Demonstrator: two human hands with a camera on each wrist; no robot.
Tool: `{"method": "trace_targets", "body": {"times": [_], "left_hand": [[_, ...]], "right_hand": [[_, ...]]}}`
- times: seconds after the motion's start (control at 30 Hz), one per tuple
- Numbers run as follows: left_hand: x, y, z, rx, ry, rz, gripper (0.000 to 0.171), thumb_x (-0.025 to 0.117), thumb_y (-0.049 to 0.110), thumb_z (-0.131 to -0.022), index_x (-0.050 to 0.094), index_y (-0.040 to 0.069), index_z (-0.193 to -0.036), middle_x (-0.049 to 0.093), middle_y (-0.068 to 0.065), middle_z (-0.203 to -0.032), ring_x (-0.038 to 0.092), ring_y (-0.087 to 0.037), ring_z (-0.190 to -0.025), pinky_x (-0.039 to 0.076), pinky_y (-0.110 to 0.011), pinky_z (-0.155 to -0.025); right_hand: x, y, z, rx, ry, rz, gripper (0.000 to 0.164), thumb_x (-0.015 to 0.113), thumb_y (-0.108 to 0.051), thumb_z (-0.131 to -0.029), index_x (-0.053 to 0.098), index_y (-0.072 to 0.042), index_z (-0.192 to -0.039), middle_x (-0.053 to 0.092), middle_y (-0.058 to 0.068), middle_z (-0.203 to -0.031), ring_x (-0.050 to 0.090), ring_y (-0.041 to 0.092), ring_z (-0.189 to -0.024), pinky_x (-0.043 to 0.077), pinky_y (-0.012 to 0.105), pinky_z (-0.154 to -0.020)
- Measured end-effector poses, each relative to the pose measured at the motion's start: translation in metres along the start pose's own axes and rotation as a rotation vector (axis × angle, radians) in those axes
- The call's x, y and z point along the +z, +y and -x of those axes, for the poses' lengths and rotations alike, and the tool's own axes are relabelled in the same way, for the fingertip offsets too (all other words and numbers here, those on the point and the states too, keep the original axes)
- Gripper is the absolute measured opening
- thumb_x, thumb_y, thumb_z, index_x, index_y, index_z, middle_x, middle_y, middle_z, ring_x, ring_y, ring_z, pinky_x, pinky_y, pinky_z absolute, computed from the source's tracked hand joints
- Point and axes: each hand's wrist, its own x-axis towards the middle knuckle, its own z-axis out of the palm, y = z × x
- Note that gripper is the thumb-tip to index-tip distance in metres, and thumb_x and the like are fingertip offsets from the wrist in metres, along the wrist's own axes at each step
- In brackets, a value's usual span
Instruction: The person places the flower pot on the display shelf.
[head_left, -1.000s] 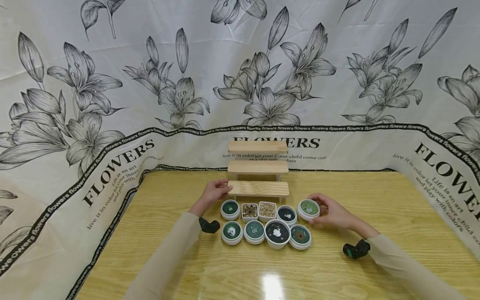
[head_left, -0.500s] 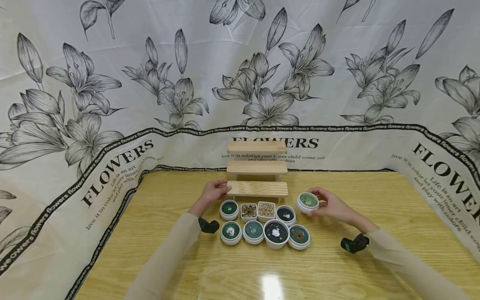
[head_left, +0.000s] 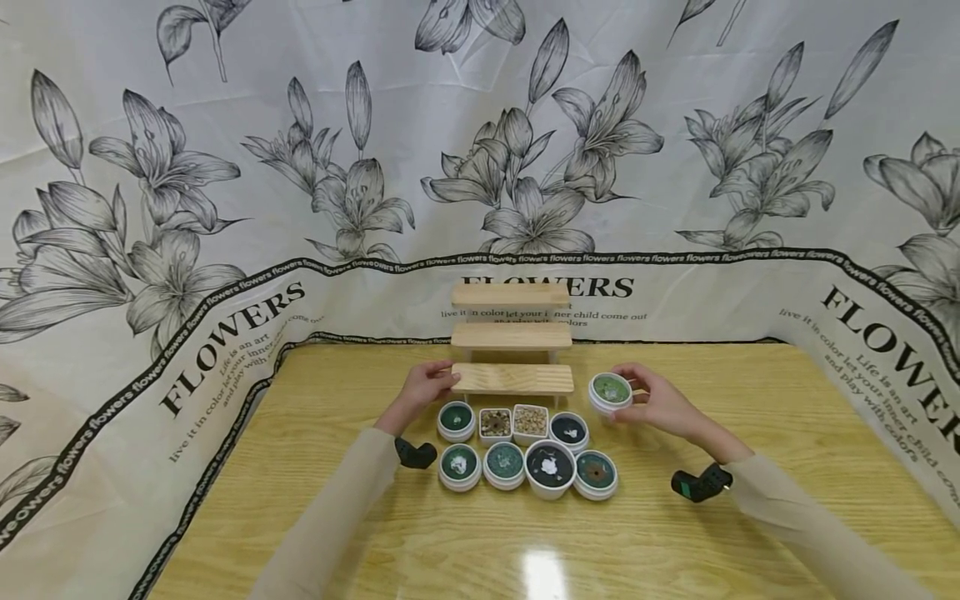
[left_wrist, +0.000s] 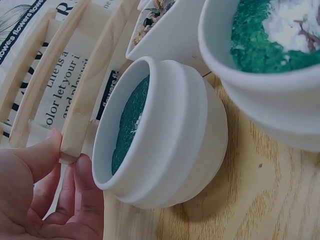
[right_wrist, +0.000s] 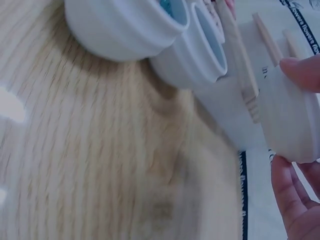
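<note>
A small white round pot (head_left: 611, 391) with a light green filling is in my right hand (head_left: 666, 407). Thumb and fingers grip its sides, and in the right wrist view the pot (right_wrist: 287, 117) appears off the tabletop, its filling hidden. Left of it stands a three-step wooden shelf (head_left: 513, 378) with pale plank treads. My left hand (head_left: 420, 393) pinches the left end of the lowest tread; the left wrist view shows the thumb above the plank end (left_wrist: 75, 137) and fingers below. A white pot with dark green filling (left_wrist: 165, 135) is close beside that hand.
In front of the shelf, several white pots with green or dark fillings (head_left: 551, 467) stand close together in two rows. Two square pots of pebbles (head_left: 531, 421) are among them. A flower-printed cloth (head_left: 360, 287) hangs behind and beside the wooden table (head_left: 450, 550).
My right hand has raised the light green pot and carried it slightly left and away from me, towards the shelf's right end. The left hand keeps its hold on the lowest tread.
</note>
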Motion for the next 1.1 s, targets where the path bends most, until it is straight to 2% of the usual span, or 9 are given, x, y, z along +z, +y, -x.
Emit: {"method": "trace_targets", "body": {"times": [0.17, 0.33, 0.53, 0.9, 1.1], "left_hand": [[0.0, 0.0, 0.001, 0.004, -0.003, 0.013, 0.044, 0.064, 0.01, -0.092, 0.054, -0.004, -0.132, 0.062, -0.024, -0.119, 0.057, -0.006, -0.071, 0.056, -0.026, -0.073], [0.0, -0.001, 0.001, 0.006, 0.005, 0.035, 0.044, 0.064, 0.009, -0.091, 0.054, -0.004, -0.132, 0.063, -0.024, -0.118, 0.057, -0.005, -0.071, 0.055, -0.024, -0.071], [0.001, -0.004, -0.001, 0.014, 0.023, 0.029, 0.043, 0.065, 0.01, -0.091, 0.055, -0.003, -0.131, 0.063, -0.024, -0.117, 0.058, -0.006, -0.073, 0.056, -0.022, -0.07], [0.002, -0.004, 0.001, 0.011, 0.028, 0.03, 0.042, 0.065, 0.009, -0.091, 0.056, -0.004, -0.13, 0.063, -0.023, -0.116, 0.059, -0.007, -0.074, 0.056, -0.022, -0.069], [0.002, -0.001, 0.003, 0.025, 0.028, 0.041, 0.042, 0.064, 0.008, -0.091, 0.056, -0.004, -0.13, 0.064, -0.023, -0.115, 0.057, -0.003, -0.07, 0.052, -0.018, -0.065]], "right_hand": [[0.002, -0.016, -0.003, 0.012, 0.019, -0.001, 0.066, 0.081, -0.012, -0.074, 0.048, 0.004, -0.129, 0.057, 0.02, -0.119, 0.055, 0.016, -0.099, 0.052, 0.022, -0.084], [0.005, -0.027, -0.011, 0.014, 0.01, 0.012, 0.067, 0.081, -0.015, -0.075, 0.047, 0.003, -0.129, 0.057, 0.019, -0.119, 0.055, 0.024, -0.103, 0.051, 0.028, -0.088], [0.006, -0.036, -0.026, 0.018, 0.003, -0.007, 0.067, 0.08, -0.014, -0.076, 0.046, 0.001, -0.132, 0.055, 0.019, -0.12, 0.055, 0.027, -0.107, 0.052, 0.034, -0.091], [0.01, -0.05, -0.051, 0.002, -0.025, -0.072, 0.066, 0.078, -0.011, -0.078, 0.046, 0.002, -0.133, 0.055, 0.019, -0.121, 0.055, 0.019, -0.104, 0.052, 0.024, -0.086], [0.013, -0.057, -0.062, -0.016, -0.047, -0.069, 0.065, 0.077, -0.01, -0.078, 0.045, 0.002, -0.133, 0.054, 0.02, -0.122, 0.055, 0.026, -0.108, 0.051, 0.025, -0.086]]}}
